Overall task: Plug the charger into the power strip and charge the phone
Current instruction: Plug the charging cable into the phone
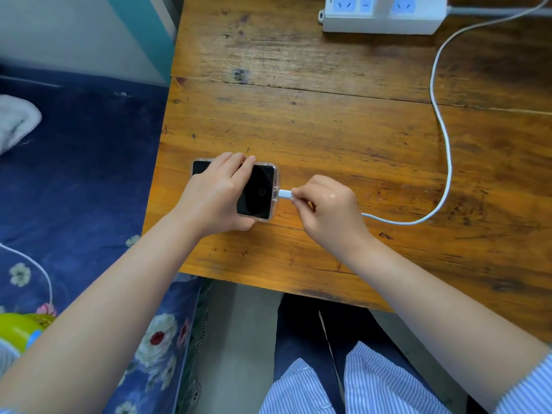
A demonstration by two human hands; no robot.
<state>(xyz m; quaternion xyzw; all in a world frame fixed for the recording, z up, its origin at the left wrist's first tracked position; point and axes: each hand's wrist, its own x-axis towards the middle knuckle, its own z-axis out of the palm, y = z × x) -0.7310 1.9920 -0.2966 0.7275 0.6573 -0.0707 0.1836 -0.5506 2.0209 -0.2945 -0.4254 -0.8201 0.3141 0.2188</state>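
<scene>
A black phone (258, 192) in a clear case lies screen-up near the left front of the wooden table (328, 115). My left hand (215, 198) grips it across the middle and hides part of the screen. My right hand (325, 204) pinches the white cable plug (285, 193), whose tip meets the phone's right end. The white cable (445, 150) loops right and runs up to the far edge. A white power strip (382, 13) sits at the table's far side, with a white charger block (385, 3) standing in it.
A bed with a dark blue flowered cover (74, 174) lies left of the table. On it are a white cloth (15, 121), a thin white cord (38, 267) and a yellow-green object (18, 330). My lap is below the table's front edge.
</scene>
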